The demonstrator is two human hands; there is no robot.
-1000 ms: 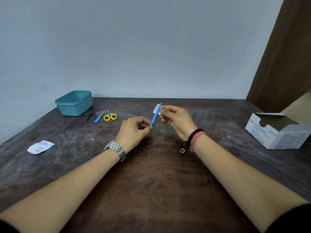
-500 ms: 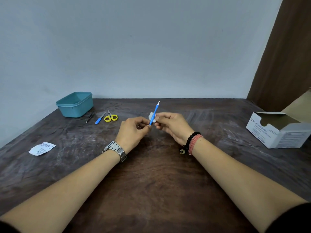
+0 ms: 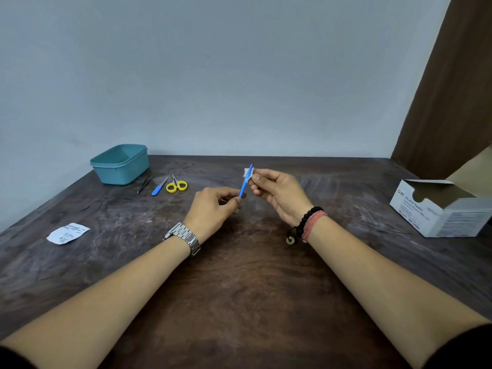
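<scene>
Above the middle of the dark wooden table [image 3: 239, 288], my left hand [image 3: 215, 209] pinches the lower end of a thin blue-handled tool [image 3: 244, 185] that points up and away, with a fine metal tip at its top. My right hand [image 3: 279, 193] pinches a small white swab pad [image 3: 248, 173] against the upper part of the tool, just under the tip. A metal watch is on my left wrist, and bead and cord bracelets are on my right wrist.
At the back left stands a teal plastic tub [image 3: 119, 164]. Beside it lie tweezers [image 3: 145, 184], a second blue-handled tool [image 3: 159, 187] and yellow-handled scissors [image 3: 176, 184]. A torn white wrapper [image 3: 68, 233] lies at the left. An open white swab box [image 3: 442, 206] stands at the right edge.
My right hand slid the white pad down the blue tool to its lower part, then back up near the tip. My left hand stayed in place holding the tool.
</scene>
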